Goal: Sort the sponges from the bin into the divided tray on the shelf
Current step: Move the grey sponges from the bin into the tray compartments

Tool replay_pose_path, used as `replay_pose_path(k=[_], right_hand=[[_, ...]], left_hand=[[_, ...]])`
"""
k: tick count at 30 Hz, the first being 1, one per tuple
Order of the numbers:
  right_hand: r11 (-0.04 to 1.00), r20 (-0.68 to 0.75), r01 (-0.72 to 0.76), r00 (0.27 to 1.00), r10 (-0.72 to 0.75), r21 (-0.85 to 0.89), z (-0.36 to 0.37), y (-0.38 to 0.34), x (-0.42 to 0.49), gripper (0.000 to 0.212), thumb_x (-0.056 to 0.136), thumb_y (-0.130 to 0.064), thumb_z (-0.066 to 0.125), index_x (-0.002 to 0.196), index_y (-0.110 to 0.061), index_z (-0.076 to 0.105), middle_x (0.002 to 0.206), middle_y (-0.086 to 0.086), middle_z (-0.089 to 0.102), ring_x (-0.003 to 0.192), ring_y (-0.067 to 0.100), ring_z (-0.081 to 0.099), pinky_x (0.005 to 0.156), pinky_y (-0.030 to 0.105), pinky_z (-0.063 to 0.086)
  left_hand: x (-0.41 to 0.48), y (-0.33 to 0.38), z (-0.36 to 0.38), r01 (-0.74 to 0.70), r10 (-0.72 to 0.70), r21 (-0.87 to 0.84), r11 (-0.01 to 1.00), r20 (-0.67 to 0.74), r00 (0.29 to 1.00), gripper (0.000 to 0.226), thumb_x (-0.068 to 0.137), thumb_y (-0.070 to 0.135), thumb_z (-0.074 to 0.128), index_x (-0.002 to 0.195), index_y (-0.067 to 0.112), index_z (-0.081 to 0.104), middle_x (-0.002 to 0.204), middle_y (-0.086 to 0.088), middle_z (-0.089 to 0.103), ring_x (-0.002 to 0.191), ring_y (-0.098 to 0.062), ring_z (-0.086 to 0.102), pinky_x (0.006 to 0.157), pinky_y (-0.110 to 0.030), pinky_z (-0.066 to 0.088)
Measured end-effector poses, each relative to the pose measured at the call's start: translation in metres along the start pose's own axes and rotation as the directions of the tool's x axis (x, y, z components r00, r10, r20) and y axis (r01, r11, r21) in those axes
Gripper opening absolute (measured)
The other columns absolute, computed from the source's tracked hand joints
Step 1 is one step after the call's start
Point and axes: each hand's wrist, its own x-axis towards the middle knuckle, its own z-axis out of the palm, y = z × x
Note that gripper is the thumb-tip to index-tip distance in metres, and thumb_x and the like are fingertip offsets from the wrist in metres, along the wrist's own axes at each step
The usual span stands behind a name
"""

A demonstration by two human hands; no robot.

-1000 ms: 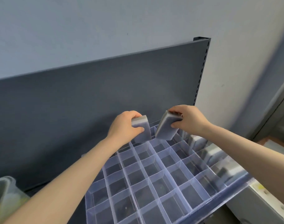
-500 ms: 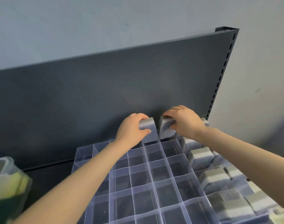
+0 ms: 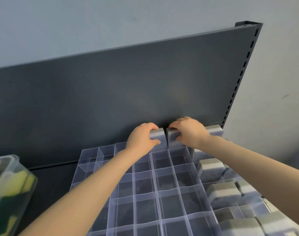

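Observation:
A clear divided tray (image 3: pixel 153 189) lies on the dark shelf, its right columns filled with upright grey sponges (image 3: pixel 211 166). My left hand (image 3: pixel 142 138) grips a grey sponge (image 3: pixel 158 136) standing in a back-row compartment. Beside it, my right hand (image 3: pixel 189 132) grips a second grey sponge (image 3: pixel 173 137) in the neighbouring back-row compartment. Both sponges stand upright and side by side against the shelf's back panel. A clear bin (image 3: pixel 10 186) with yellow and green sponges sits at the far left.
The dark back panel (image 3: pixel 128 92) rises right behind the tray's back row. A slotted upright post (image 3: pixel 240 74) marks the shelf's right end, with a pale wall beyond. Many compartments in the tray's middle and left hold nothing.
Both hands have lowered their sponges from above the tray into adjoining back-row compartments. The right sponge went from tilted to upright. The view shifted left and closer.

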Motion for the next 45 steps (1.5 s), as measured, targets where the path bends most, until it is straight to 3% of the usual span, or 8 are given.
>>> replay_pose_path(k=[6, 10, 23, 28, 31, 36, 41, 45], right_hand=[[0.999, 0.068, -0.01, 0.998, 0.013, -0.044, 0.013, -0.001, 0.003, 0.039, 0.079, -0.015, 0.058, 0.117, -0.025, 0.058, 0.107, 0.002, 0.063, 0.103, 0.027, 0.053, 0.067, 0.03, 0.04], [0.998, 0.054, -0.042, 0.998, 0.045, -0.055, 0.019, -0.001, 0.004, 0.038, 0.08, -0.014, 0.059, 0.116, -0.024, 0.058, 0.109, 0.003, 0.064, 0.101, 0.027, 0.056, 0.065, 0.03, 0.04], [0.996, 0.03, -0.076, 0.997, 0.077, -0.042, 0.028, -0.002, 0.001, 0.036, 0.079, -0.013, 0.059, 0.115, -0.021, 0.059, 0.109, 0.004, 0.063, 0.103, 0.026, 0.054, 0.075, 0.035, 0.049], [0.998, 0.058, -0.061, 0.996, 0.06, 0.009, 0.015, -0.004, -0.003, 0.047, 0.079, -0.02, 0.062, 0.125, -0.025, 0.054, 0.12, 0.002, 0.057, 0.111, 0.026, 0.051, 0.078, 0.036, 0.05], [0.996, -0.032, -0.063, 0.997, 0.065, 0.058, 0.001, -0.011, -0.009, 0.051, 0.082, -0.024, 0.061, 0.132, -0.026, 0.05, 0.128, 0.0, 0.056, 0.116, 0.024, 0.051, 0.087, 0.038, 0.05], [0.996, -0.071, -0.038, 0.997, 0.044, 0.087, -0.016, -0.047, -0.021, 0.048, 0.085, -0.028, 0.06, 0.132, -0.024, 0.051, 0.127, -0.001, 0.058, 0.114, 0.023, 0.054, 0.091, 0.035, 0.048], [0.995, -0.059, -0.037, 0.997, 0.042, 0.096, -0.02, -0.103, -0.03, 0.044, 0.086, -0.03, 0.058, 0.129, -0.023, 0.053, 0.127, 0.0, 0.059, 0.112, 0.024, 0.055, 0.092, 0.037, 0.048], [0.995, -0.052, -0.046, 0.997, 0.05, 0.084, -0.016, -0.16, -0.037, 0.034, 0.084, -0.03, 0.058, 0.116, -0.018, 0.056, 0.113, 0.004, 0.063, 0.098, 0.026, 0.058, 0.082, 0.038, 0.051]], left_hand=[[0.002, -0.006, 0.01, 0.015, -0.018, 0.052, 0.999, 0.065, 0.998, 0.044, 0.075, 0.026, 0.077, 0.117, 0.024, 0.063, 0.113, 0.006, 0.063, 0.099, -0.015, 0.057, 0.081, -0.028, 0.045], [0.002, -0.01, 0.022, 0.065, -0.068, 0.036, 0.997, 0.095, 0.993, 0.048, 0.076, 0.025, 0.076, 0.121, 0.024, 0.062, 0.121, 0.006, 0.062, 0.109, -0.016, 0.056, 0.085, -0.026, 0.043], [0.001, -0.009, 0.03, 0.116, -0.116, -0.01, 0.993, 0.041, 0.992, 0.044, 0.08, 0.024, 0.073, 0.122, 0.023, 0.061, 0.119, 0.003, 0.063, 0.103, -0.018, 0.058, 0.082, -0.028, 0.046], [-0.009, -0.006, 0.019, 0.086, -0.086, 0.004, 0.996, 0.051, 0.995, 0.056, 0.079, 0.029, 0.073, 0.131, 0.025, 0.053, 0.126, 0.005, 0.057, 0.112, -0.017, 0.054, 0.084, -0.026, 0.042], [-0.02, -0.008, 0.002, 0.065, -0.066, 0.032, 0.997, 0.02, 0.998, 0.058, 0.081, 0.035, 0.07, 0.134, 0.027, 0.049, 0.128, 0.006, 0.055, 0.113, -0.013, 0.054, 0.081, -0.025, 0.043], [-0.046, -0.022, -0.04, 0.063, -0.066, 0.198, 0.978, 0.009, 0.998, 0.049, 0.085, 0.037, 0.063, 0.132, 0.03, 0.051, 0.127, 0.009, 0.056, 0.114, -0.013, 0.053, 0.084, -0.032, 0.048], [-0.082, -0.05, -0.088, 0.095, -0.092, 0.303, 0.948, -0.024, 0.995, 0.045, 0.087, 0.037, 0.06, 0.13, 0.031, 0.051, 0.125, 0.011, 0.057, 0.11, -0.014, 0.055, 0.081, -0.031, 0.048], [-0.121, -0.081, -0.125, 0.129, -0.116, 0.346, 0.929, -0.057, 0.992, 0.043, 0.087, 0.037, 0.059, 0.13, 0.031, 0.052, 0.126, 0.01, 0.057, 0.111, -0.014, 0.055, 0.081, -0.031, 0.049]])
